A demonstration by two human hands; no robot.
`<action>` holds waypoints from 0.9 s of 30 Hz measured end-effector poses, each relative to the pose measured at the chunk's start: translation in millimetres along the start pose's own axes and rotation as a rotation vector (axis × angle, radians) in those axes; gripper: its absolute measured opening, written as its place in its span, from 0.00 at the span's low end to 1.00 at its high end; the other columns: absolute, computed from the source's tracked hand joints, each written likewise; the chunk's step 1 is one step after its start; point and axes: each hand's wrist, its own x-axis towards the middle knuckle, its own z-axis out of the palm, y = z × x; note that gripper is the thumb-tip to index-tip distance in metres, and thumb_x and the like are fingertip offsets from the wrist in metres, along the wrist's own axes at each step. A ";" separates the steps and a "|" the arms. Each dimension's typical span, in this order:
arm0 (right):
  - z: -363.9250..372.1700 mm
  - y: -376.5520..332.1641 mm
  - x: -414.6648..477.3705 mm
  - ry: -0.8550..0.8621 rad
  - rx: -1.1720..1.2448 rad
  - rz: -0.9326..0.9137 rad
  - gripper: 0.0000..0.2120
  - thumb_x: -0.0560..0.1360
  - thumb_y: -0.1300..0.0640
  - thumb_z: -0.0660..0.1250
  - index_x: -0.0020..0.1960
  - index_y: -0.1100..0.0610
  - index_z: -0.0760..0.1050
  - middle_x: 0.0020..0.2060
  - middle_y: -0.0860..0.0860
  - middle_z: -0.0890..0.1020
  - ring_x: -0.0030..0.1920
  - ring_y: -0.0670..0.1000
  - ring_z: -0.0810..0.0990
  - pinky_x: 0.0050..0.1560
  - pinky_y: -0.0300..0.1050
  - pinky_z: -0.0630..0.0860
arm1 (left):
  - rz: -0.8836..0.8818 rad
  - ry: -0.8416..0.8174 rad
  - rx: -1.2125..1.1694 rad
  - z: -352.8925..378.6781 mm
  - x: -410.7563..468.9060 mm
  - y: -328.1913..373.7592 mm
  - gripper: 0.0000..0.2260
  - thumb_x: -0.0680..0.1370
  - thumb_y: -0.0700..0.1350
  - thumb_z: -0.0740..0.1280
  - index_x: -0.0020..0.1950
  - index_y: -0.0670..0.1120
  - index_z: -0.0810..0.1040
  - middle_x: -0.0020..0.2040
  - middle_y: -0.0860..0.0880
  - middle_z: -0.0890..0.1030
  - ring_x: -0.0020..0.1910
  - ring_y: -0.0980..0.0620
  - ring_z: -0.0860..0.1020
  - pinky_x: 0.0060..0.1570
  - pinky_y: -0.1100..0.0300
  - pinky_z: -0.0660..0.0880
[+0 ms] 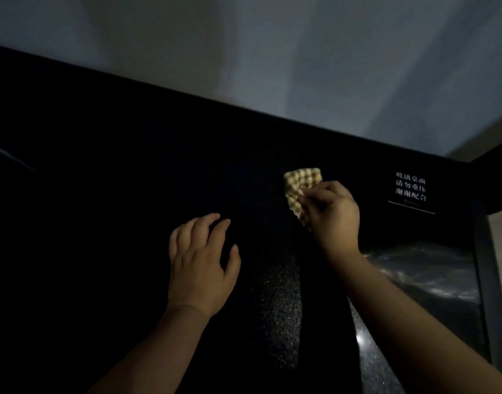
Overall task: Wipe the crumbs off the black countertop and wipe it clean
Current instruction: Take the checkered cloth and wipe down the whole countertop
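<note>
Checked cloth [301,185] sits pinched in your right grip [333,216], far right on the black counter [275,308]; your left grip [200,265] is released, nearer and further left. Crumbs do not show in this gloom, so you may miss patches.

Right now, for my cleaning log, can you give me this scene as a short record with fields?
surface: black speckled countertop
tool: checked cloth, lying on the countertop at its far right
right hand: right hand grips the cloth's near edge
left hand: left hand has relaxed fingers, holds nothing, left of the cloth
other: sign with white text, right of the cloth
crumbs: too dark to tell
</note>
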 end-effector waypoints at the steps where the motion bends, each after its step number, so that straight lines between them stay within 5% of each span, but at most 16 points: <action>1: -1.5 -0.7 -9.6 -0.013 0.000 -0.022 0.06 0.71 0.60 0.74 0.49 0.57 0.84 0.43 0.48 0.79 0.46 0.53 0.78 0.46 0.44 0.76 | 0.001 0.002 0.004 0.2 0.3 -0.2 0.21 0.77 0.55 0.55 0.67 0.50 0.71 0.68 0.51 0.68 0.68 0.49 0.64 0.72 0.46 0.57; 9: -37.8 -24.6 -78.7 -0.280 0.111 -0.022 0.05 0.70 0.62 0.75 0.44 0.54 0.84 0.40 0.44 0.79 0.43 0.45 0.79 0.44 0.36 0.75 | 0.026 0.029 0.010 -0.2 0.3 -0.7 0.22 0.77 0.55 0.55 0.67 0.48 0.72 0.67 0.49 0.70 0.68 0.47 0.65 0.71 0.44 0.58; 13: -31.1 -14.3 -52.5 -0.080 0.060 0.012 0.05 0.71 0.60 0.74 0.46 0.57 0.84 0.42 0.48 0.79 0.45 0.51 0.80 0.47 0.44 0.77 | 0.042 0.046 0.004 1.3 -0.3 -1.2 0.21 0.77 0.54 0.55 0.67 0.48 0.71 0.67 0.49 0.69 0.67 0.47 0.65 0.71 0.45 0.57; 18: -17.2 -19.9 -78.4 -0.025 0.021 0.055 0.08 0.70 0.61 0.75 0.48 0.56 0.84 0.44 0.49 0.80 0.46 0.52 0.79 0.47 0.50 0.78 | 0.047 0.056 0.000 2.7 0.6 -2.4 0.20 0.77 0.53 0.57 0.67 0.48 0.71 0.67 0.49 0.69 0.68 0.48 0.64 0.71 0.45 0.57; 23: -28.4 -47.0 -155.4 -0.145 0.081 0.039 0.12 0.68 0.64 0.76 0.48 0.51 0.85 0.43 0.43 0.78 0.46 0.48 0.77 0.46 0.44 0.76 | 0.073 0.075 -0.018 4.5 2.1 -4.7 0.19 0.77 0.53 0.58 0.66 0.48 0.72 0.67 0.48 0.70 0.67 0.47 0.64 0.70 0.46 0.56; 27: -38.4 -49.6 -150.3 -0.193 0.119 0.041 0.08 0.68 0.64 0.76 0.45 0.55 0.85 0.41 0.47 0.80 0.44 0.50 0.79 0.46 0.53 0.78 | 0.074 0.080 -0.039 3.2 1.1 -5.3 0.19 0.77 0.52 0.60 0.67 0.47 0.72 0.67 0.48 0.70 0.67 0.46 0.64 0.71 0.46 0.56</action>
